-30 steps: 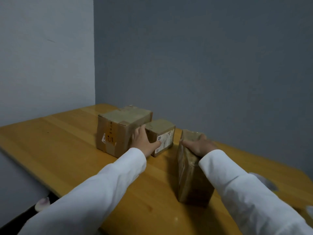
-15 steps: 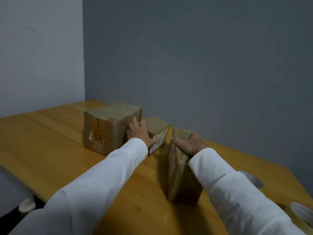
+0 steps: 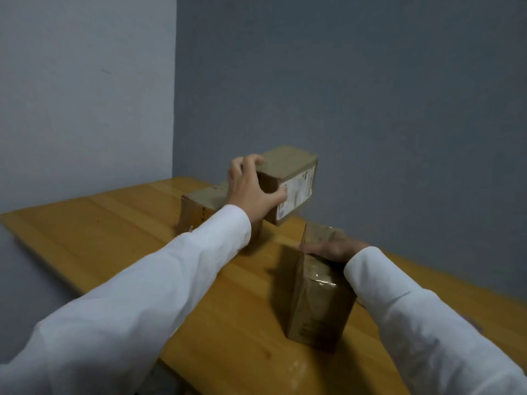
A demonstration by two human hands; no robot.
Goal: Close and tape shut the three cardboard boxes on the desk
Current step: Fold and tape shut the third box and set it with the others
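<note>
My left hand (image 3: 252, 188) grips the small cardboard box (image 3: 293, 181) with a white label on its side and holds it in the air above the desk. Behind and below it stands the large box (image 3: 199, 208), partly hidden by my left hand and sleeve. My right hand (image 3: 330, 248) rests on top of the tall box wrapped in clear tape (image 3: 318, 297), fingers curled over its near top edge. That box stands upright on the wooden desk (image 3: 114, 238).
The desk runs into a corner between a pale left wall and a grey back wall. Its near edge drops off at the lower left. A blurred pale object (image 3: 473, 323) shows at the right beside my right sleeve.
My left hand closed round the small box and lifted it off the desk, up and to the right. My right hand stayed on the tall box.
</note>
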